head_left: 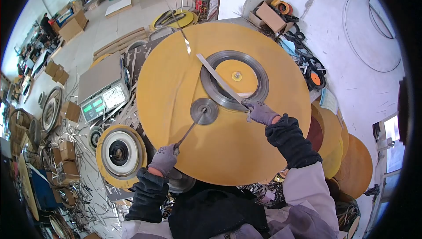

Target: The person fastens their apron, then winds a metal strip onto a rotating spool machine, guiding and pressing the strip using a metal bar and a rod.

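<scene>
left hand [165, 159] gripping rod [188, 132], tip at roll [210, 116] near disc [259, 160] middle, probably steadying it | right hand [262, 112] gripping strip [218, 77] over ring [261, 83], disc's far half, guessing for control

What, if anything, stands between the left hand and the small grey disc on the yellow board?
Nothing visible does. The thin rod in the left hand spans the gap to the middle of the small grey disc, over the yellow board; the flat strip in the right hand is off that line.
</scene>
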`<state>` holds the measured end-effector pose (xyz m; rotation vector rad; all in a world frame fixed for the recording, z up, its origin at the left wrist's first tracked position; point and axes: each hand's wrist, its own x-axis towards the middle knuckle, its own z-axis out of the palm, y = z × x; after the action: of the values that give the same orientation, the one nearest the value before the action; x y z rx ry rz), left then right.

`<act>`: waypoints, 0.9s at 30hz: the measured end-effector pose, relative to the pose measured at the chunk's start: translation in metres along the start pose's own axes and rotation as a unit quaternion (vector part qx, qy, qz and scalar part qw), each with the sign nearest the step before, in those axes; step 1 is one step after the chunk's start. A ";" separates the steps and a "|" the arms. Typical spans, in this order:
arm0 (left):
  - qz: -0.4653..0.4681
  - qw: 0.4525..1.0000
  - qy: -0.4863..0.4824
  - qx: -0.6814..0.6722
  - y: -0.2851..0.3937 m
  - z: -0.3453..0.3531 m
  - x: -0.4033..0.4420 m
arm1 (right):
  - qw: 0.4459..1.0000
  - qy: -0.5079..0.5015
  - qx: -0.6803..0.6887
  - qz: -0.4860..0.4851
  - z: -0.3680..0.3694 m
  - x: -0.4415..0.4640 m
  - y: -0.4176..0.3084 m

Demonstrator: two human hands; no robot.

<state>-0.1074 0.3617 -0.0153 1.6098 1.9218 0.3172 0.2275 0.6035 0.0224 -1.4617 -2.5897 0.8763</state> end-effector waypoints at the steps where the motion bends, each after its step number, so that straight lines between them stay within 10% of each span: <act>1: 0.000 1.000 0.000 0.000 -0.001 0.001 0.000 | 1.000 0.000 0.000 0.000 0.001 0.000 0.004; 27: -0.020 0.999 0.024 -0.010 0.007 -0.005 0.003 | 0.999 0.000 -0.030 -0.011 -0.008 -0.002 -0.004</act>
<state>-0.1047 0.3675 -0.0088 1.5613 1.9794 0.3607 0.2274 0.6041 0.0311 -1.4455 -2.6489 0.8034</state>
